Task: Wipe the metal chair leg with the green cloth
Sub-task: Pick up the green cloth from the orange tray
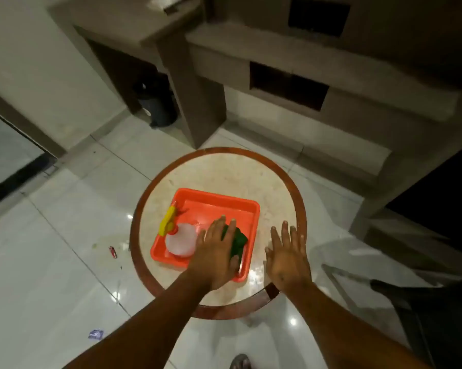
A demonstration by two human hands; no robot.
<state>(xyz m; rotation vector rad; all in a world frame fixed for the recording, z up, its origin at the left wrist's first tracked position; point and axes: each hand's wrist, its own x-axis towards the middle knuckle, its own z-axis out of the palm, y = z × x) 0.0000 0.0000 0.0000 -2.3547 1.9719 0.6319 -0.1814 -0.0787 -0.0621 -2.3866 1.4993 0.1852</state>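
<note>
The green cloth (238,242) lies bunched in the right part of an orange tray (219,202) on a small round table (251,171). My left hand (215,255) is spread flat over the cloth, fingers apart, covering most of it. To the right of the tray, my right hand (288,258) hovers open over the bare tabletop, holding nothing. A metal chair leg (337,283) shows faintly at the lower right, beside a dark chair seat (432,302).
A spray bottle (178,235) with a yellow trigger lies in the tray's left part. A dark bin (156,102) stands under a beige desk at the back. Small litter (112,252) lies on the glossy tiled floor to the left. A sandalled foot (240,362) is below.
</note>
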